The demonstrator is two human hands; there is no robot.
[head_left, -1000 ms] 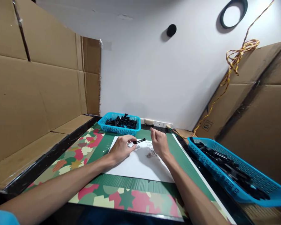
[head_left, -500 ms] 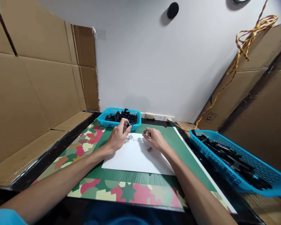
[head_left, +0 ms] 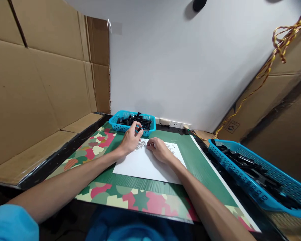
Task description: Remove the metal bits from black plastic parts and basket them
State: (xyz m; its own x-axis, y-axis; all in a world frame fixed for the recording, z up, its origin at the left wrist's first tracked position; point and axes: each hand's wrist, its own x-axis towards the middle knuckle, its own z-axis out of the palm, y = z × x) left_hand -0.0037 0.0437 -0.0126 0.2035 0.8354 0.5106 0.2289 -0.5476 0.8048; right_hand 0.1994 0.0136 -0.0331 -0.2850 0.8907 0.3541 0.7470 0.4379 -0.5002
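Left hand point(head_left: 130, 140): grip closed on black part point(head_left: 139, 129), up in front of far basket point(head_left: 119, 127). Right hand point(head_left: 161, 150): fingers curled over paper point(head_left: 142, 167), beside silvery bits point(head_left: 140, 145); can't tell if grip holds anything.

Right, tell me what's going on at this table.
Someone is working bare-handed over a white sheet strewn with small silvery pieces. The left hand pinches a black part in front of the far blue basket; the right hand curls over the sheet, whether holding anything is unclear. More black parts lie there and in the right-hand blue basket.
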